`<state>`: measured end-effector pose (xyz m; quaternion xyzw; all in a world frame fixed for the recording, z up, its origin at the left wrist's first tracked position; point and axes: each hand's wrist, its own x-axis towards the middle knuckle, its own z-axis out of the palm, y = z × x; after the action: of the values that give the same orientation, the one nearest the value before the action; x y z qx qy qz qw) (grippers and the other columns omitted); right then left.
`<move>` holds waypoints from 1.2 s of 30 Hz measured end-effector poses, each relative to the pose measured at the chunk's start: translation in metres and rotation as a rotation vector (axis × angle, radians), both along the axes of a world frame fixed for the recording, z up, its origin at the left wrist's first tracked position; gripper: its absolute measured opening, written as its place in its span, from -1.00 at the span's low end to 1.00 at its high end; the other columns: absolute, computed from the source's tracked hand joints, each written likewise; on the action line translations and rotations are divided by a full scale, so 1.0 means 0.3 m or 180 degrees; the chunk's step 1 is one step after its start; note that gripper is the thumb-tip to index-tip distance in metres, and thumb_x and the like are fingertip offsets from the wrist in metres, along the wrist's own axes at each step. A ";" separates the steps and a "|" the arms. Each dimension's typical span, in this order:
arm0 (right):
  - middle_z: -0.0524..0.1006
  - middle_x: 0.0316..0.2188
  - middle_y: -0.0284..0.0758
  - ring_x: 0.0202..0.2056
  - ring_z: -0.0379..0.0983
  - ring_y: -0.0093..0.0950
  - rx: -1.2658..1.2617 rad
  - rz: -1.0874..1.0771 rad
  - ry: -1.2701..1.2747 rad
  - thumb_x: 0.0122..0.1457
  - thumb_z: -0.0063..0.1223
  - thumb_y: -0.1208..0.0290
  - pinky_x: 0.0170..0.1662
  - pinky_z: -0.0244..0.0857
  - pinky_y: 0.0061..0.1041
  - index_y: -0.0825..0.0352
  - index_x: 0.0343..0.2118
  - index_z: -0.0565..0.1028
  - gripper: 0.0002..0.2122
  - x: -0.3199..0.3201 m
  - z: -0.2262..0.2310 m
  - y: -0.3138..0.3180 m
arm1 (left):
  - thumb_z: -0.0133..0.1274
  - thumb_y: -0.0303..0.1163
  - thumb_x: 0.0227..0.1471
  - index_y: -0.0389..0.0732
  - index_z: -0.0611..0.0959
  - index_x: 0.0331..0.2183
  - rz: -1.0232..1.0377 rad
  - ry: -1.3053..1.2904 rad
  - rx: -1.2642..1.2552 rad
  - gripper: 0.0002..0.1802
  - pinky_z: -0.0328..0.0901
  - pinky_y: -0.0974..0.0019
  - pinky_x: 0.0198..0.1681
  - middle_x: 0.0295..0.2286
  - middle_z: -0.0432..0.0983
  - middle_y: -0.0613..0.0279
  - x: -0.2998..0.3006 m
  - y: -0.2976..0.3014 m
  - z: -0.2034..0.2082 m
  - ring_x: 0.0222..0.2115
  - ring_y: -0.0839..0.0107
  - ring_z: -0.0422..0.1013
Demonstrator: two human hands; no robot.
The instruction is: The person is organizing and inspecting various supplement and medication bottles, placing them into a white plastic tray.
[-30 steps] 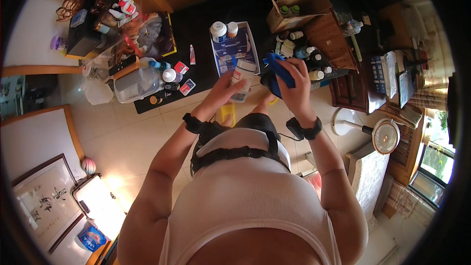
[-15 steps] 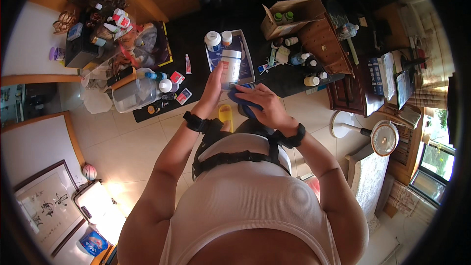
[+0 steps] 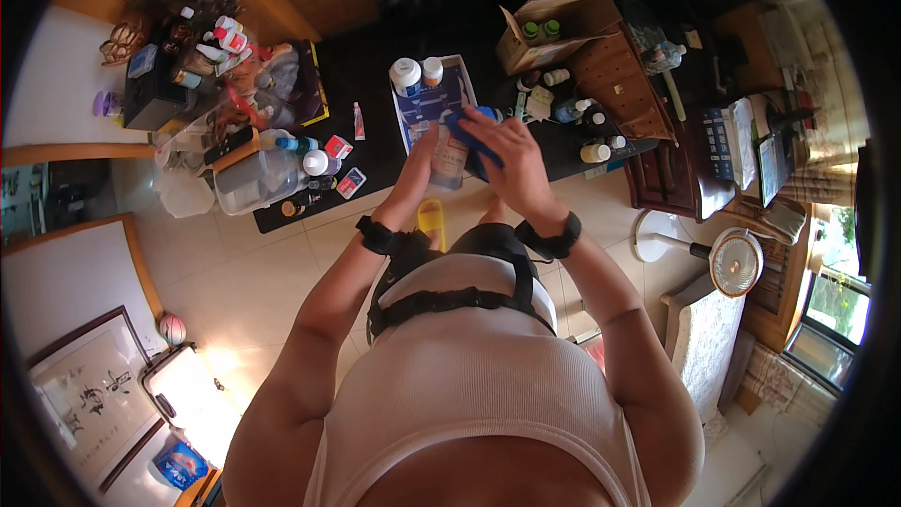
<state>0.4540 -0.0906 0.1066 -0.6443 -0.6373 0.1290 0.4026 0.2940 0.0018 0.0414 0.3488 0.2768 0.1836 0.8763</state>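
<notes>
In my left hand (image 3: 417,172) is a white bottle (image 3: 450,161) with a printed label, its fingers wrapped round the left side. A blue cloth (image 3: 480,134) is gripped in my right hand (image 3: 514,158) and pressed against the upper right of the bottle, covering part of it. Both hands are above the front edge of a dark table. Just beyond them, a shallow white-rimmed box (image 3: 466,84) with a blue inside bears a large white bottle (image 3: 406,77) and a smaller white bottle with an orange label (image 3: 432,72).
Left on the table (image 3: 352,47) are a small tube (image 3: 358,122), a purple-labelled bottle (image 3: 319,163) and a clear plastic container (image 3: 253,192). An open cardboard box (image 3: 526,54) and several bottles stand right. A yellow slipper (image 3: 431,216) and a fan (image 3: 735,263) are beyond the edge.
My right hand has moved the blue cloth up from the bottle's lower end to its upper right side. The bottle has come slightly lower and tilted in my left hand.
</notes>
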 end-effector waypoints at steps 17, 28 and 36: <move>0.51 0.02 -0.20 -0.20 0.43 -0.23 -0.0042 0.0259 0.0649 -0.08 0.03 0.75 -0.03 0.28 -0.43 0.32 -0.04 0.53 -0.54 -0.042 -0.039 -0.107 | -0.04 -0.10 0.20 -0.28 0.47 -0.05 0.0288 0.0182 0.0511 -0.54 0.44 0.34 -0.30 -0.25 0.55 0.23 -0.093 0.013 0.008 -0.34 0.45 0.52; 0.42 0.10 -0.29 -0.22 0.37 -0.20 -0.0119 0.0405 -0.0122 -0.18 0.11 0.71 -0.04 0.34 -0.35 0.25 0.01 0.49 -0.44 -0.118 -0.045 -0.030 | -0.32 0.17 0.26 -0.23 0.48 -0.01 0.0723 0.0183 0.0204 -0.34 0.36 0.42 -0.17 -0.24 0.52 0.27 -0.036 -0.033 -0.021 -0.25 0.51 0.47; 0.50 0.03 -0.27 -0.16 0.39 -0.24 -0.0763 0.1192 0.1266 -0.06 0.03 0.73 0.01 0.25 -0.34 0.34 -0.06 0.52 -0.58 -0.108 -0.046 -0.123 | -0.11 0.04 0.23 -0.27 0.50 -0.07 0.0327 0.0409 0.0529 -0.46 0.40 0.40 -0.32 -0.34 0.52 0.27 -0.114 0.019 -0.019 -0.35 0.48 0.50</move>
<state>0.4214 -0.1277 0.0928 -0.5206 -0.6339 0.3991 0.4097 0.2597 0.0075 0.0357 0.4167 0.3338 0.2278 0.8143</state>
